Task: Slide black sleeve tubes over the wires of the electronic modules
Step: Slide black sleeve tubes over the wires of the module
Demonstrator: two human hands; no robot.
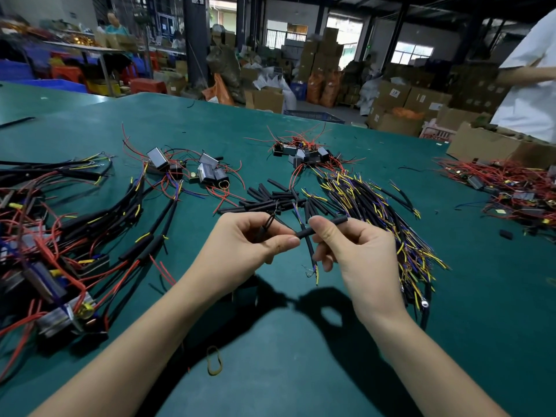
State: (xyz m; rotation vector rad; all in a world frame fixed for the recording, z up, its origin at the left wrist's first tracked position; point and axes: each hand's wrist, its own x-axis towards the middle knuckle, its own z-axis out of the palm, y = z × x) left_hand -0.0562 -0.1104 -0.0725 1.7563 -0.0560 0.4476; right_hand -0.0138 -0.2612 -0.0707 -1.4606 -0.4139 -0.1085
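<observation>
The only writing that can be read is a "15" on a label of a cardboard box [394, 93] in the upper right of the frame; other box labels are too blurred to read.

At the centre of the frame, above the green desk [301, 371], the right hand [358, 251] pinches a black sleeve tube [323, 226] between thumb and forefinger. The tube's long axis runs almost level, rising slightly towards the right, with its left end pointing at the left hand [246, 248]. That hand's thumb and fingers are curled round thin dark wires [269, 219], whose lower run is hidden in the palm. A black sheathed cable [308, 246] hangs down between the two hands, ending in frayed blue and yellow strands; whether it passes behind or through the tube cannot be made out.

Just above the hands lies a loose pile of sleeve tubes [270, 197]. Modules [207, 171] with red wires lie centre left, and more [304, 153] above centre. The heap at the left edge is blurred and cut off. A person in white [529, 85] is cut off at the upper right.
</observation>
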